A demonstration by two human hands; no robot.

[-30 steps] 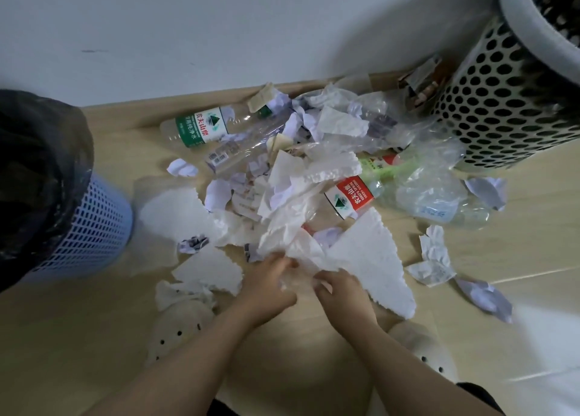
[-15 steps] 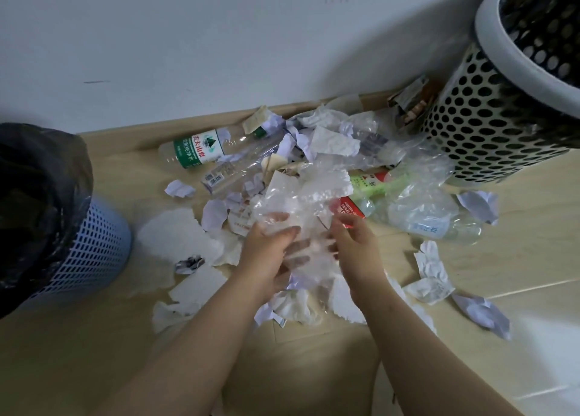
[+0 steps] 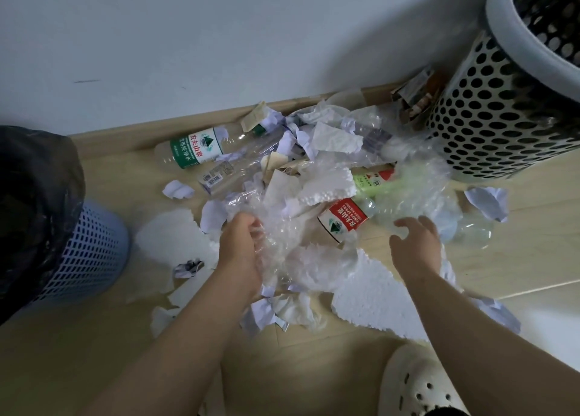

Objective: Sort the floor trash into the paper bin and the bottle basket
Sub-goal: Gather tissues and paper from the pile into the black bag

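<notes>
On the wooden floor (image 3: 94, 353) beside the wall (image 3: 219, 39), a heap of trash (image 3: 314, 177) is lying between two containers. A blue bin (image 3: 94, 252) lined with a black bag is standing at the left edge, and a white basket (image 3: 489, 126) with round holes is standing at the far right, both well apart from the hands. The left hand (image 3: 241, 246) is reaching into the near side of the heap, and its fingers (image 3: 248, 224) are curling round a bunch of clear plastic film (image 3: 288, 230), holding it beside the torn white foam (image 3: 376, 299) that is spreading toward the person. The right hand (image 3: 414, 243) is hovering at the right side of the heap with its fingers (image 3: 405, 224) spread loosely and holding nothing, near a red-label bottle (image 3: 343, 219) that is lying on its side and close to a crushed clear bottle (image 3: 470, 230). A green-label bottle (image 3: 194, 148) is lying at the back of the heap, near the wall, and a pale green bottle (image 3: 376, 183) is showing behind the red-label one, partly under film. Crumpled paper scraps (image 3: 177, 189) are lying scattered through and around the heap. A cream clog (image 3: 417, 384) is showing at the bottom edge, beside the right forearm.
</notes>
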